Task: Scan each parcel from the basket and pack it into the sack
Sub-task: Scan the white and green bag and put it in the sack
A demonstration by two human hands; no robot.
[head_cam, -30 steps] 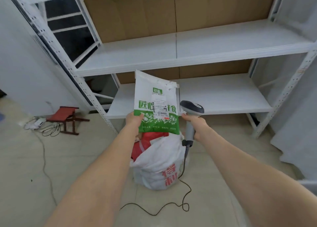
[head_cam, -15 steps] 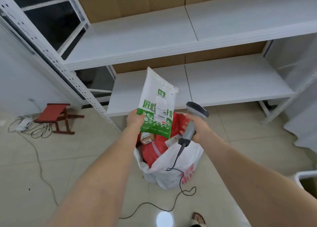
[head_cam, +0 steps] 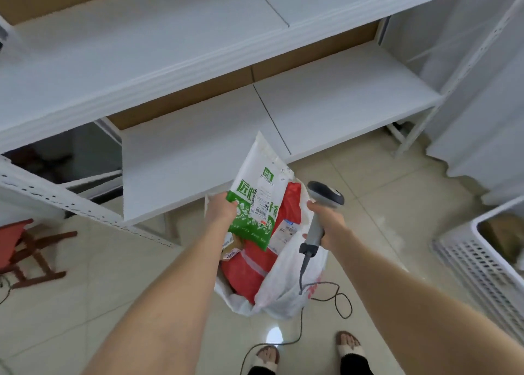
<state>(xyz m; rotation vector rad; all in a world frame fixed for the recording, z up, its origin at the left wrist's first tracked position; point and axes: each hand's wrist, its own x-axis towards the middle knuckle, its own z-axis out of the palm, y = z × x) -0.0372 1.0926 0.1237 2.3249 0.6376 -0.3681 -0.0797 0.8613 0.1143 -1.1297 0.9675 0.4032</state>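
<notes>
**A:** What stands at the far left?

**B:** A red wooden stool (head_cam: 17, 247) on the tiled floor (head_cam: 99, 284). It sits beside the perforated upright of a white metal shelving unit (head_cam: 198, 48), whose shelves are backed with brown cardboard.

**A:** And the left hand?

**B:** The left hand (head_cam: 222, 210) reaches forward, its fingers and thumb clamped on the lower left edge of a green-and-white mailer parcel (head_cam: 255, 182). The parcel is held tilted in the air directly above the sack's open mouth. Its printed face and shipping label (head_cam: 262, 201) are turned towards the camera.

**A:** Where is the sack?

**B:** The white plastic sack (head_cam: 286, 286) stands on the floor in front of the lowest shelf (head_cam: 340, 105). Inside it lie red parcels (head_cam: 249, 272), with a small brown parcel (head_cam: 232, 247) at the left edge. Whether the held parcel touches them cannot be told.

**A:** The right hand?

**B:** The right hand (head_cam: 331, 224) is wrapped around the grip of a grey barcode scanner (head_cam: 326, 196), just right of the parcel and above the sack's right rim. The scanner's dark head sits above the fist. A black cable (head_cam: 340, 298) leaves the base of the grip, passes over the sack and loops on the floor. Two sandalled feet (head_cam: 348, 343) show at the lower edge.

**A:** And at the far right?

**B:** A white slatted plastic basket (head_cam: 476, 267) sits on the floor, well apart from the sack. Its brownish contents are too blurred to name.
</notes>
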